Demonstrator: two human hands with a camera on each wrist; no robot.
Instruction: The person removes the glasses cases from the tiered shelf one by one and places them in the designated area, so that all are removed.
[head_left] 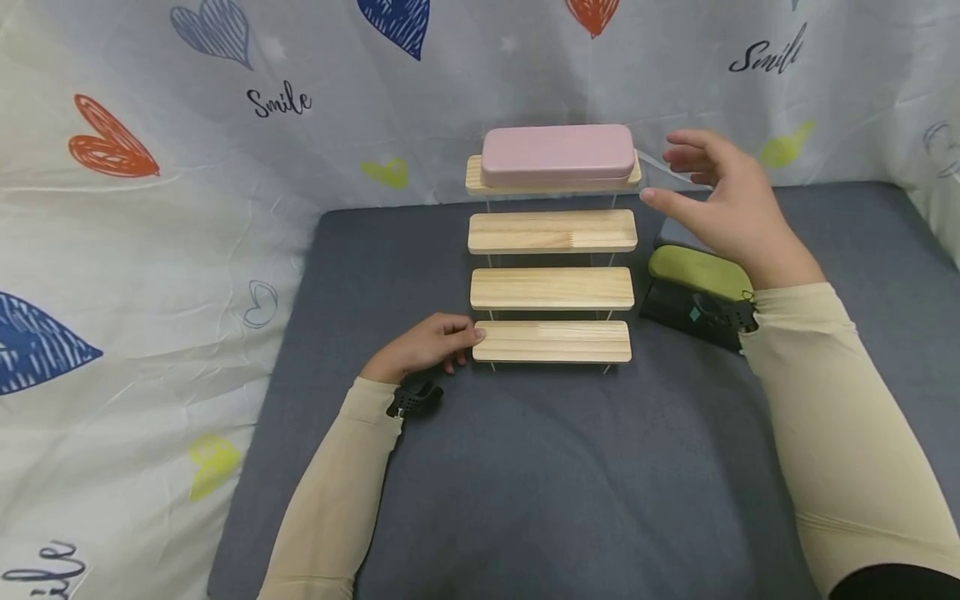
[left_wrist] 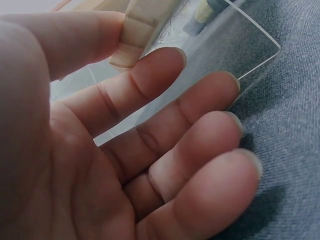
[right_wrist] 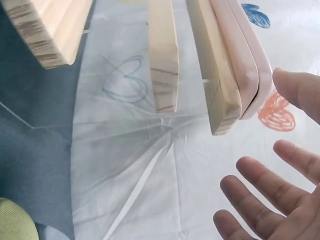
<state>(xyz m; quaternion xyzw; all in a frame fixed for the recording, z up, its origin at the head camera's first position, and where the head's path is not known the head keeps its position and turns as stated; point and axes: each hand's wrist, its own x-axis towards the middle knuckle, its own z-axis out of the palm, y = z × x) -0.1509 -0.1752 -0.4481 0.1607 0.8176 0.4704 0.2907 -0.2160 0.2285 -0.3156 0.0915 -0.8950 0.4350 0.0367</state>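
A four-tier display stand of pale wooden boards [head_left: 553, 289] and clear side panels [left_wrist: 245, 45] stands on the grey cloth. On its top board lies a pink glasses case [head_left: 558, 152], closed. My left hand [head_left: 433, 340] pinches the left end of the lowest board [head_left: 555, 343] between thumb and index finger; the other fingers are loosely bent beside the clear panel. My right hand [head_left: 735, 204], fingers spread and a little bent, is raised just right of the pink case. In the right wrist view the thumb [right_wrist: 300, 90] is close to the case's end; the palm holds nothing.
Right of the stand, below my right hand, a green case [head_left: 697, 271], a black case [head_left: 686, 312] and a partly hidden grey case [head_left: 675, 236] lie together. A white curtain [head_left: 315, 50] printed with hearts hangs behind and left of the grey-covered table [head_left: 562, 483].
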